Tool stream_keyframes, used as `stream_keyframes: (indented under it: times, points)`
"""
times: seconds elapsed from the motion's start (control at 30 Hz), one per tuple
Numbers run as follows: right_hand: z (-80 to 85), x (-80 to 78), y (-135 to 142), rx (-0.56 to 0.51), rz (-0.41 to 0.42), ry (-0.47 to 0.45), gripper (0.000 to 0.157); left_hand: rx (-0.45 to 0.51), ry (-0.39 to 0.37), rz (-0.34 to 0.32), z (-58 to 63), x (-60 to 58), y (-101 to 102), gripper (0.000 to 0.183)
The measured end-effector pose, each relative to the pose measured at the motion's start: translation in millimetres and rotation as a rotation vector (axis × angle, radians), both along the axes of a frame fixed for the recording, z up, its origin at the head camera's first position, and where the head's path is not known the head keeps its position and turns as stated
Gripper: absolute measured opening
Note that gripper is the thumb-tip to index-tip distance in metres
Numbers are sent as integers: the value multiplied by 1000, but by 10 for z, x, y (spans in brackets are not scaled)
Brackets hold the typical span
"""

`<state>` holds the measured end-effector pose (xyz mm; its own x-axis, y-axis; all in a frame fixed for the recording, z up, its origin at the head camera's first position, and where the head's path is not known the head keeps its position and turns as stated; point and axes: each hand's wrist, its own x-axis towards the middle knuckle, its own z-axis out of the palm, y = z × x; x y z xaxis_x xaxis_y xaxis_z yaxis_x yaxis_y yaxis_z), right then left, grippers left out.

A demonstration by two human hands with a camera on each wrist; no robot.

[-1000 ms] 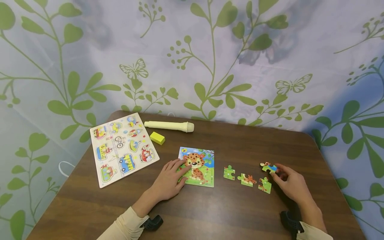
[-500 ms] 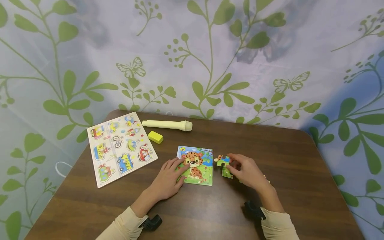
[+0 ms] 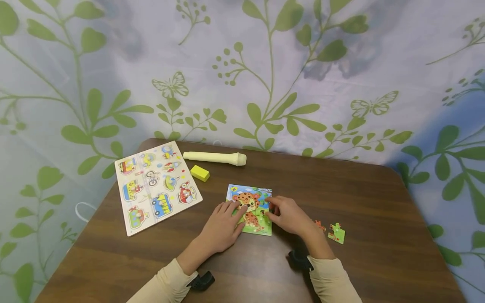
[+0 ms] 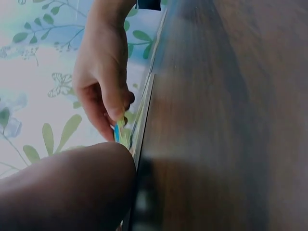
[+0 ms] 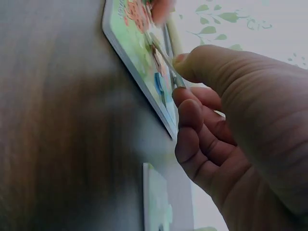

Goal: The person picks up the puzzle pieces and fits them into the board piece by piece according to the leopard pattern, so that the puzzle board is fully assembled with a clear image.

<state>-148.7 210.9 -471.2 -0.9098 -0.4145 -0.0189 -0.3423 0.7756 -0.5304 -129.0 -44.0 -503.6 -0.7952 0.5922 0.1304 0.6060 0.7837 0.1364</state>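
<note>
The leopard jigsaw puzzle board (image 3: 267, 229) lies in the middle of the table in the head view. My left hand (image 3: 222, 227) rests on its left side, fingers spread over the picture. Between thumb and fingertips, my right hand (image 3: 289, 215) pinches a puzzle piece (image 5: 166, 58) over the board's right part. In the right wrist view the piece is tilted, its edge close over the picture. Part of the leopard is hidden by my left fingers. The left wrist view shows the right hand and piece beyond my left hand (image 4: 72, 180).
Right of the board lie a green puzzle piece (image 3: 336, 233) and an orange one (image 3: 320, 225), partly hidden by my right wrist. A wooden vehicle puzzle (image 3: 153, 189) is at the left. Behind are a yellow block (image 3: 200, 173) and a cream microphone-shaped object (image 3: 215, 158).
My right hand has carried the pinched puzzle piece leftward from beside the loose pieces to over the board's right part. My left hand stays on the board, slightly shifted right.
</note>
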Motion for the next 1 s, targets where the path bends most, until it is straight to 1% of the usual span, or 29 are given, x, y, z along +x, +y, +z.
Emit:
stream_keyframes:
  times: [0.2,0.37,0.5,0.57,0.63,0.73,0.8,0.87,0.93,1.0]
  points:
    - [-38,0,-23,23,26,12,39,-70,44,12,12,27,67,46]
    - [-62,25,-29,47,-3,38,42,-71,96,14,40,38,99,45]
    - [-68,38,-66,95,-24,51,44,-73,113,17,75,49,117,44]
    - [-38,42,-56,109,-15,42,45,-72,112,21,87,50,130,44]
    - [15,48,14,100,-20,34,46,-65,109,20,84,47,143,44]
    - [132,91,246,68,-84,6,48,-59,81,19,75,40,150,45]
    - [193,147,442,55,-147,-6,48,-56,45,14,62,29,131,48]
    - [220,220,624,51,-188,-28,51,-46,3,5,52,10,83,52]
    - [197,291,759,59,-193,-39,53,-8,-43,-7,45,-18,2,57]
    - [156,344,831,61,-186,-57,56,47,-82,-22,42,-55,-108,62]
